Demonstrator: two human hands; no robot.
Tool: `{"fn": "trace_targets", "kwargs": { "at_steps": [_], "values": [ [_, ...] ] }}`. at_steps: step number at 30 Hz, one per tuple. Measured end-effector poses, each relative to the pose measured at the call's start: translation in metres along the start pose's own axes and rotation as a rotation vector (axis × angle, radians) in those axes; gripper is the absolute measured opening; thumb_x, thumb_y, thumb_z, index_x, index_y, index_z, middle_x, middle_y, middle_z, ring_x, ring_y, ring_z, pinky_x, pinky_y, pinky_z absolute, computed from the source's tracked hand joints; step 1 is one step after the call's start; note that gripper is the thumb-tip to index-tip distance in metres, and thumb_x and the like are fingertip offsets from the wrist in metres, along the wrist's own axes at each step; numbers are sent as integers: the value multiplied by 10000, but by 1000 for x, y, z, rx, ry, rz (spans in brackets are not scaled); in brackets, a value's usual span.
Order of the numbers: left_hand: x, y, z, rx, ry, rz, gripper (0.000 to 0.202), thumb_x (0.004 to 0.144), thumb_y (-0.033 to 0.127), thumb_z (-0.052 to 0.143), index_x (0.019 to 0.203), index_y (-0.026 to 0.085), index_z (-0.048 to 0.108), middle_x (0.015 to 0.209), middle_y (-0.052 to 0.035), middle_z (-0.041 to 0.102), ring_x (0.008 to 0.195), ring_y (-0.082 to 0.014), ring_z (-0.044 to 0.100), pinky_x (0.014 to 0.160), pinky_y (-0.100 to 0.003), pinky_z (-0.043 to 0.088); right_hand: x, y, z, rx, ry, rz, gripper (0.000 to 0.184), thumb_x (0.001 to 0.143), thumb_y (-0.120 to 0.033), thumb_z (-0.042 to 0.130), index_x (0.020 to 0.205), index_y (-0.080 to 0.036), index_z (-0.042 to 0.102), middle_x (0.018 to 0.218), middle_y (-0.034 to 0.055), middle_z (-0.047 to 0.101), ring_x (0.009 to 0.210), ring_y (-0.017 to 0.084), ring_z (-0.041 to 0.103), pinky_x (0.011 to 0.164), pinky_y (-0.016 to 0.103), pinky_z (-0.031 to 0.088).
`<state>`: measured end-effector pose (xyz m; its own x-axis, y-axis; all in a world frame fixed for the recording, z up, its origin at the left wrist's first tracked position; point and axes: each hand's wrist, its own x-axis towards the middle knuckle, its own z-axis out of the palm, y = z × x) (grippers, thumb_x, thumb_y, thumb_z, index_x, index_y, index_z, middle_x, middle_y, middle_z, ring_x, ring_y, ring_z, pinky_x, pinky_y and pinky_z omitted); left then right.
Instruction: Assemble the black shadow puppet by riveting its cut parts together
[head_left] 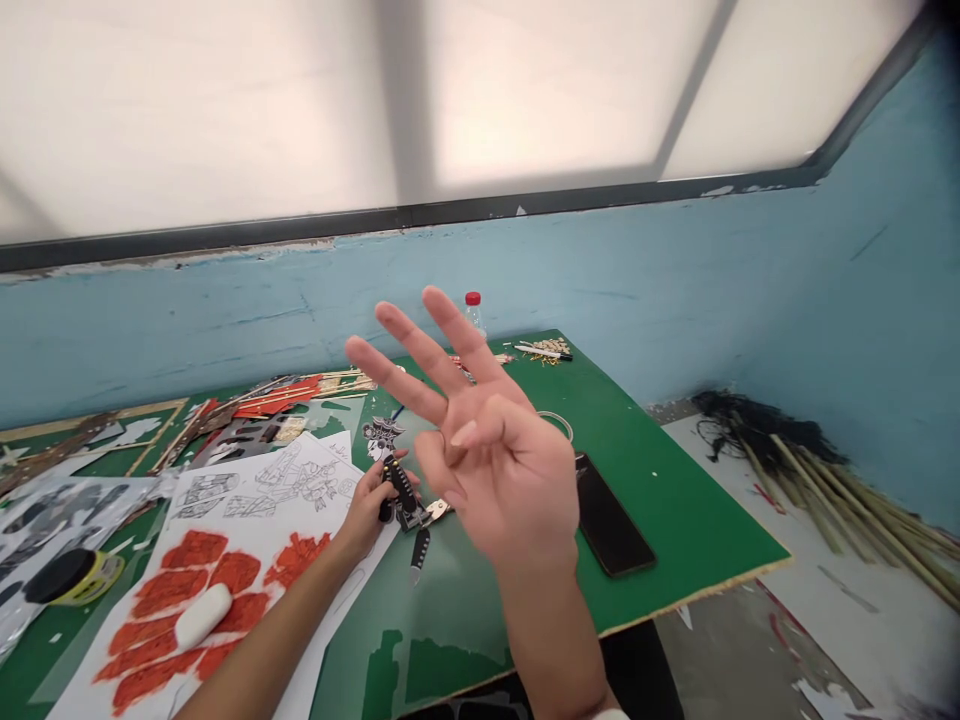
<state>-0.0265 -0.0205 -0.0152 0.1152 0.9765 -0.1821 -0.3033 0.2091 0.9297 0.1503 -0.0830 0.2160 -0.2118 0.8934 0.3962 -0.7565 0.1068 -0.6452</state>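
Observation:
My left hand (369,508) is closed around a black-and-white shadow puppet (402,486) over the green table. The puppet's patterned headdress and pale face show just beyond my fingers, and a narrow dark limb hangs below. Part of it is behind my right hand. Raised in front of the camera, my right hand (510,460) has three fingers stretched out and spread. Its thumb and remaining finger are bent in, and nothing shows in it. Under my left forearm lie white paper sheets (247,500) with line drawings and orange-red painted shapes.
A white oval object (203,616) sits on the painted sheet, near a black-lidded yellow tin (75,577). The phone (611,515) lies right of my right hand. A red-capped bottle (473,310) stands behind. Thin sticks (289,395) lie at the back left; bamboo-like stalks (840,490) at right.

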Motion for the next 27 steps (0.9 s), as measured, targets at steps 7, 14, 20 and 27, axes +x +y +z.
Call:
{"fn": "trace_targets", "kwargs": {
  "at_steps": [7,14,20,27],
  "values": [
    [-1,0,-1,7,-25,44,555,678,164,691,1233,155,667,1052,-104,792,974,-315,741,754,-375,588,5,3,-6,21,-24,-5,689,709,-94,434,1349,-298,590,1514,35,563,1340,312,594,336,183,285],
    [3,-10,-7,8,-29,82,520,715,130,656,1235,140,664,1179,-112,767,1199,-310,675,876,-357,581,4,3,-8,-47,-15,-9,708,707,-128,426,1367,-326,589,1523,17,550,1339,312,592,325,181,276],
    [4,-12,-9,-9,-26,84,524,713,117,664,1235,150,669,1186,-116,765,1153,-305,695,836,-350,592,4,3,-8,-10,-50,-22,658,717,-118,427,1310,-325,619,1513,9,558,1342,310,593,334,184,248],
    [2,-9,-5,-7,-23,72,553,701,135,661,1254,134,659,1098,-122,775,1051,-314,723,783,-373,592,3,1,-6,24,-51,-15,673,701,-89,413,1285,-328,645,1488,1,582,1328,296,607,337,176,230]
  ]
}}
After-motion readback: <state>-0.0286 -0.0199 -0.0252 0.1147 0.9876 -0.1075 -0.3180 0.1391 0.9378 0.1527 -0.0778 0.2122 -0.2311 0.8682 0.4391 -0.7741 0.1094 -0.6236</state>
